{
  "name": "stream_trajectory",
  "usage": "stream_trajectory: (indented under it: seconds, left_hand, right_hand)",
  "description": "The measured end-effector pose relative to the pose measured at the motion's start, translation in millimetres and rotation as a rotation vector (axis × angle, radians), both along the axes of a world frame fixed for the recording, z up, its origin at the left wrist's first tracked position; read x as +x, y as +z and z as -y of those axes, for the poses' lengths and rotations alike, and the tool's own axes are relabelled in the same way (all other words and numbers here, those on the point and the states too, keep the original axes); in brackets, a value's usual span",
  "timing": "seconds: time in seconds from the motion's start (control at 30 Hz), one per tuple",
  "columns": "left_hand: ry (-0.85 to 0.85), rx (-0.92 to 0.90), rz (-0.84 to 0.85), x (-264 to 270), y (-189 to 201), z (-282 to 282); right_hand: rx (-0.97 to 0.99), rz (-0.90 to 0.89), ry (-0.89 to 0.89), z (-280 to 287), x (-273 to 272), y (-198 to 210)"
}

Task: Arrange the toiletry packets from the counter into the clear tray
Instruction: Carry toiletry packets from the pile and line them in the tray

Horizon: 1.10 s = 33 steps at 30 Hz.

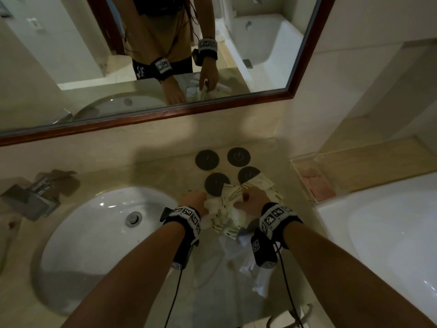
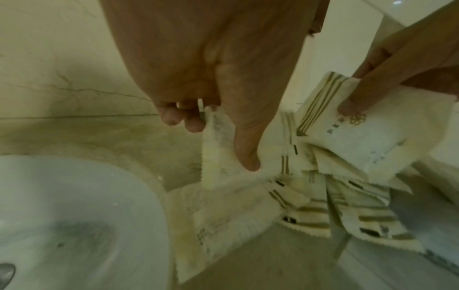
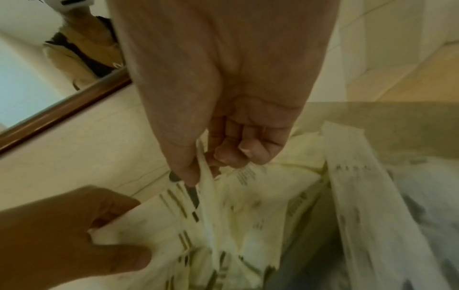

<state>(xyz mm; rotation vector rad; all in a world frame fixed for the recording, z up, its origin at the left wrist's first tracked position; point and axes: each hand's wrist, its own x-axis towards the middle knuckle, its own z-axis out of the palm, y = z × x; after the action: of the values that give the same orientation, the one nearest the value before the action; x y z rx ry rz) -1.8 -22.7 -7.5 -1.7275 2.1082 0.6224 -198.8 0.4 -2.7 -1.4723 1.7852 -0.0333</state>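
Room: bathroom, wood-framed mirror (image 1: 165, 114) above a glossy veined stone counter (image 1: 165, 166).
Basin: white oval sink (image 1: 94, 233), smooth ceramic, left of the hands.
Tray: clear tray (image 1: 307, 183), shallow rectangle, at the counter's right end, well apart.
Packets: flat cream toiletry packets (image 1: 227, 209), striped, serrated edges, heaped between both hands.
Left hand (image 1: 192, 201): thumb and curled fingers pinch one packet.
Right hand (image 1: 254, 202): thumb and curled fingers clamp another.

Packets (image 1: 227, 209) heaped at table (image 1: 146, 171) centre; sink (image 1: 94, 233) at 9 o'clock, four discs (image 1: 207, 160) at 12, clear tray (image 1: 314, 183) at 2.
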Motion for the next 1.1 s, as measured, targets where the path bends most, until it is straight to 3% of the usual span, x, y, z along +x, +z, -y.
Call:
stream_trajectory:
  seconds: [0.17, 0.47, 0.63, 0.83, 1.0, 1.1]
  left_hand:
    - [0.151, 0.043, -0.143, 12, 34, 4]
    - [0.269, -0.153, -0.177, 72, 115, -5]
    - [0.365, -0.241, -0.184, 134, 158, -27]
    - [0.394, -0.345, -0.151, 235, 194, -85]
    - [0.407, -0.34, -0.079, 325, 200, -142]
    - [0.416, -0.299, -0.036, 378, 197, -172]
  right_hand:
    - [-0.092, -0.032, 0.027, 13, -3, 30]
    - [-0.246, 0.239, -0.004, 25, 50, 101]
    - [-0.314, 0.326, -0.028, 12, 105, 144]
    - [-0.335, 0.259, 0.019, -11, 201, 179]
    - [-0.382, 0.193, 0.11, -52, 291, 190]
    - [-0.368, 0.259, 0.157, -76, 345, 186]
